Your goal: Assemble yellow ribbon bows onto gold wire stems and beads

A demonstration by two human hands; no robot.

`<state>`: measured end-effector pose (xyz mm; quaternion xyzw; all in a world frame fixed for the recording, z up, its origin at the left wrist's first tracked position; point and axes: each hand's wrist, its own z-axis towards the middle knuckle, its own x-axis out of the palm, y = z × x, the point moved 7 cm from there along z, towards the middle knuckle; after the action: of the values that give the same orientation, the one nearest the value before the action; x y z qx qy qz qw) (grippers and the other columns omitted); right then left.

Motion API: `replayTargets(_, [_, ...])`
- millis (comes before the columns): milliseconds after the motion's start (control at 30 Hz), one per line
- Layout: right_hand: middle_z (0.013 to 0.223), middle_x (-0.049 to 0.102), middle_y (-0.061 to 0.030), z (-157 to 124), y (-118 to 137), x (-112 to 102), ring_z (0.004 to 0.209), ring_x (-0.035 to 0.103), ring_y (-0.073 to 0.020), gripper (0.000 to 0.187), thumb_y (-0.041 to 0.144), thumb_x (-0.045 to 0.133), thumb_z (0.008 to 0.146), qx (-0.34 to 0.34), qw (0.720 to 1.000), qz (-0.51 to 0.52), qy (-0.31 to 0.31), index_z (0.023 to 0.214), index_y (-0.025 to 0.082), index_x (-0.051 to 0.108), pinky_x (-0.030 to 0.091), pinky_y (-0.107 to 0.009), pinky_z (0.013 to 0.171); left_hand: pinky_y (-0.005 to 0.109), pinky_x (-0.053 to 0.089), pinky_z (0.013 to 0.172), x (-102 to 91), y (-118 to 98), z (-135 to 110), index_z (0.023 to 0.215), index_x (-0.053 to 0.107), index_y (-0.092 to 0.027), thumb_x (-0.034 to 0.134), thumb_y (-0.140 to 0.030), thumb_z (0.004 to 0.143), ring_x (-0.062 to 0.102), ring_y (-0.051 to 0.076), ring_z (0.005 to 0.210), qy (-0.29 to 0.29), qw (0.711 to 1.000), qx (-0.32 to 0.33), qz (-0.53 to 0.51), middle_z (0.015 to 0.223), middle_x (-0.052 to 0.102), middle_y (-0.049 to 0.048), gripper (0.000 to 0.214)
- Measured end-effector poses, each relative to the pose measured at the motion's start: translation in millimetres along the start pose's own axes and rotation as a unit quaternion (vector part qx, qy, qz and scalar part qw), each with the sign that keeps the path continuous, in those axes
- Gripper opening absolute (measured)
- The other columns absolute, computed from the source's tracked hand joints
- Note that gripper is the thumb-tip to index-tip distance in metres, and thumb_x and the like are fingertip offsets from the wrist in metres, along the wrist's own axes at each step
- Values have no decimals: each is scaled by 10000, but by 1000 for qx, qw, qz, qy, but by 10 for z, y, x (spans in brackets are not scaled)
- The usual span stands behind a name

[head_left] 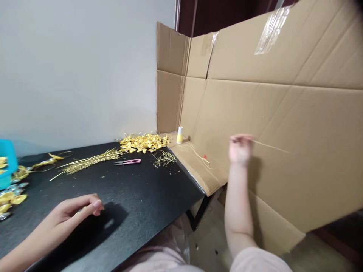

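My right hand is raised off the table's right end, in front of the cardboard wall. Its fingers pinch a thin pale thread that stretches to the right; the hand is blurred. My left hand rests on the black table near its front, fingers curled together over a small yellowish bit that I cannot make out. On the table lie a pile of yellow ribbon pieces, a bundle of gold strands and pink thread snips.
A small yellow thread spool stands on a cardboard flap at the table's right end. A turquoise container and gold and silver ribbon flowers sit at the left edge. A grey wall is behind.
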<state>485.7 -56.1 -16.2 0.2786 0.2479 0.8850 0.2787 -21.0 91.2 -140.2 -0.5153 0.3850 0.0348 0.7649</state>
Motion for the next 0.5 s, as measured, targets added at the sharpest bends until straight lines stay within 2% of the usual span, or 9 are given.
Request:
replayTargets(33, [750, 701, -21, -29, -292, 267, 741, 656, -150, 252, 467, 649, 758, 36, 997, -55, 27, 731, 216, 651, 492, -305, 704, 240, 423, 663, 12, -51, -34, 614, 603, -216, 492, -568, 815, 559, 176, 653, -3, 1000, -17, -5, 639, 594, -13, 421])
replayTargets(67, [742, 707, -36, -98, -584, 523, 730, 656, -157, 253, 448, 660, 739, 82, 983, -146, 81, 725, 195, 653, 494, -307, 709, 238, 411, 669, 28, -105, -62, 605, 598, -209, 495, -572, 810, 551, 173, 656, -4, 1000, -30, -10, 639, 584, -13, 430])
replayTargets(100, [761, 717, -41, -208, -851, 756, 734, 656, -158, 242, 428, 648, 743, 119, 949, -244, 158, 730, 187, 660, 496, -303, 719, 237, 400, 667, 47, -154, -83, 594, 594, -206, 495, -578, 805, 543, 172, 653, -4, 999, -38, -15, 634, 576, -14, 439])
replayTargets(167, [717, 720, -49, -414, -1178, 1019, 686, 651, -172, 151, 317, 698, 692, 140, 918, -295, 225, 682, 169, 670, 492, -299, 679, 236, 384, 652, 85, -228, -102, 576, 585, -206, 489, -584, 798, 527, 171, 640, -4, 999, -44, -23, 620, 562, -16, 449])
replayTargets(267, [694, 715, -23, -617, -1393, 1199, 691, 641, -171, 40, 188, 703, 669, 136, 880, -354, 285, 641, 184, 675, 466, -311, 731, 237, 371, 630, 125, -284, -104, 564, 576, -210, 484, -562, 798, 507, 171, 622, -4, 998, -45, -34, 604, 549, -17, 433])
replayTargets(400, [687, 707, -16, -684, -1461, 1297, 860, 622, -216, 105, 147, 706, 677, 118, 833, -436, 319, 597, 198, 662, 365, -393, 886, 235, 376, 645, 132, -339, -113, 565, 574, -217, 489, -517, 804, 512, 169, 622, 1, 998, -42, -49, 602, 551, -20, 392])
replayTargets(500, [735, 718, -24, -725, -1494, 1329, 938, 595, -225, 102, 167, 696, 708, 113, 806, -474, 334, 617, 197, 663, 317, -399, 897, 236, 379, 655, 129, -370, -121, 577, 582, -224, 488, -499, 806, 521, 170, 631, 7, 998, -43, -46, 608, 561, -21, 371])
